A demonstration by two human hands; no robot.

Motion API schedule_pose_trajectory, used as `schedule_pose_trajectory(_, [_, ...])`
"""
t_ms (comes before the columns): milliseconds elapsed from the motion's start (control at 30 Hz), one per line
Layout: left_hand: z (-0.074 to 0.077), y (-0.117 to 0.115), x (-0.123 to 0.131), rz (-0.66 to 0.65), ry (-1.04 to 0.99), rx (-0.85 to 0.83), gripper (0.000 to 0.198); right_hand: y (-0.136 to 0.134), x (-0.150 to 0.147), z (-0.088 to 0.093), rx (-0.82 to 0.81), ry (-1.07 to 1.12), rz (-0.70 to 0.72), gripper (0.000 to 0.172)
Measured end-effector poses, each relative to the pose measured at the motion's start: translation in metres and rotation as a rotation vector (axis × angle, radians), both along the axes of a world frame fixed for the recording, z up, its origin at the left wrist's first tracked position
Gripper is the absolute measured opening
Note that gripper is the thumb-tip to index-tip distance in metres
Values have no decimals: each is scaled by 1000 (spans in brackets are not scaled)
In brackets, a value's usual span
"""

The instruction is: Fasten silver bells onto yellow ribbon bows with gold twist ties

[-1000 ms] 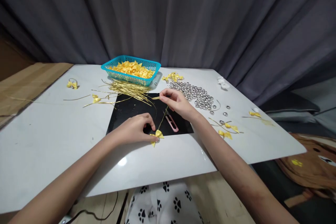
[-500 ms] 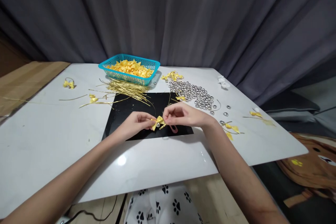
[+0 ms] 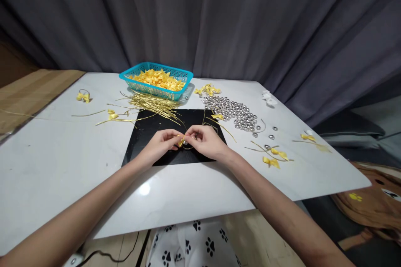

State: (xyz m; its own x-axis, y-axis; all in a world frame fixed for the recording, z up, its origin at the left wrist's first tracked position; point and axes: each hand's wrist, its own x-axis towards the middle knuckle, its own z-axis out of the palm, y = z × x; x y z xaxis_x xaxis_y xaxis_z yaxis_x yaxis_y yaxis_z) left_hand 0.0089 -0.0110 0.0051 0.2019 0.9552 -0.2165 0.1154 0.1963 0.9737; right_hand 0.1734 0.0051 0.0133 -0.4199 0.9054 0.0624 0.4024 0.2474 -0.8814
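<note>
My left hand (image 3: 163, 143) pinches the left side of a small yellow ribbon bow (image 3: 181, 142) above the black mat (image 3: 145, 127). Close against it, my right hand (image 3: 205, 139) has its fingertips pressed together on the bow's other side, covering much of it. A silvery bead shows at the middle of the bow, and a thin gold tie curves below it. Exactly what the right fingertips grip besides the bow is hidden.
A blue basket (image 3: 156, 88) of yellow bows stands at the back, with gold ties (image 3: 153, 104) before it. Silver beads (image 3: 232, 112) lie in a pile right of centre. Loose bows (image 3: 271, 162) lie on the right; a bow with a ring (image 3: 83, 96) lies far left.
My right hand has moved left, up against the left hand, and now covers most of the bow. The pink loop seen under the right hand no longer shows.
</note>
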Motion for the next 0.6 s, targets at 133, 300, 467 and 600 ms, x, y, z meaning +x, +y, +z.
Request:
schedule_pose_trajectory(133, [0, 0, 0, 5, -16, 1, 17, -4, 2, 10, -262, 168, 124, 16])
schedule_pose_trajectory(300, [-3, 1, -2, -18, -12, -10, 17, -2, 0, 7, -223, 91, 13, 15])
schedule_pose_trajectory(467, [-7, 3, -4, -7, -27, -25, 15, 2, -1, -5, -21, -43, -69, 14])
schedule_pose_trajectory(600, [-6, 3, -3, 10, -29, -28, 15, 3, 0, -7, 67, -113, -108, 10])
